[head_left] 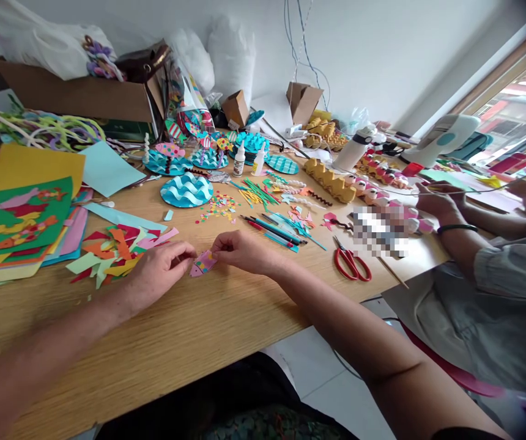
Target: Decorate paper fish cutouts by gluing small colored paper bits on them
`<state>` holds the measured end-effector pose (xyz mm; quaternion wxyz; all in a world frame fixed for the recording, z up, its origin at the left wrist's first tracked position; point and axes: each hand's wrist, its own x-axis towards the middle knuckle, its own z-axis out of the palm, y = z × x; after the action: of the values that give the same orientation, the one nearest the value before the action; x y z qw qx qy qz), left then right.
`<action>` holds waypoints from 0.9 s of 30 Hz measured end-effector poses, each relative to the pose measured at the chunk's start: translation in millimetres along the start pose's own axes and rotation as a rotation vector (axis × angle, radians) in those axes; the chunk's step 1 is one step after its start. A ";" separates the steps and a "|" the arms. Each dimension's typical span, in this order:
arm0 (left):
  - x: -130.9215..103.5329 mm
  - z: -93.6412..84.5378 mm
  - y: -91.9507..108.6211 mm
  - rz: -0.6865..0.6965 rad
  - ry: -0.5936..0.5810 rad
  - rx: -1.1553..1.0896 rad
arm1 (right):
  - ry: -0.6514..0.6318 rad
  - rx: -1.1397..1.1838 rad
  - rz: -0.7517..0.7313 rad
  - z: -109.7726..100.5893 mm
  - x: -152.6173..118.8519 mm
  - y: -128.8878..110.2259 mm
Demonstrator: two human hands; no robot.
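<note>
A small pink paper fish (203, 263) with yellow and teal spots is between my hands, low over the wooden table. My left hand (164, 267) is closed, its thumb and fingertips pinched at the fish's left edge. On the other side, my right hand (240, 250) has its curled fingers on the fish's right end; the fingertips are partly hidden. Coloured paper scraps (111, 252) lie beside my left hand. Tiny paper dots (219, 208) are scattered beyond the fish. Pens and brushes (274, 231) lie past my right hand, and red-handled scissors (352, 263) are farther right.
Stacked coloured paper (68, 235) is at the left. Farther back stand blue wavy discs (186, 190), two glue bottles (239, 160) and a cardboard box (79, 98). A co-worker's hands (441, 201) are over the table at the right. The table's front edge runs below my forearms.
</note>
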<state>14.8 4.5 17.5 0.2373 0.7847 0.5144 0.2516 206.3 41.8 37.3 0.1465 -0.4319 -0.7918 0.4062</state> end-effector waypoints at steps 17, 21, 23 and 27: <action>-15.5 12.8 -12.7 0.406 0.120 0.200 | 0.009 -0.254 0.001 18.6 -1.6 2.1; -15.2 13.3 -14.0 0.427 0.121 0.212 | 0.006 -0.279 0.014 19.4 -1.5 0.8; -15.2 12.9 -13.9 0.422 0.122 0.216 | 0.013 -0.291 0.019 19.7 -1.2 0.2; -15.8 12.1 -13.2 0.411 0.118 0.209 | 0.020 -0.310 0.018 20.3 -0.3 1.5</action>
<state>8.1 -6.8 -2.5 0.0679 0.8771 0.3804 0.2854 195.5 31.5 23.5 0.0825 -0.4605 -0.8397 0.2759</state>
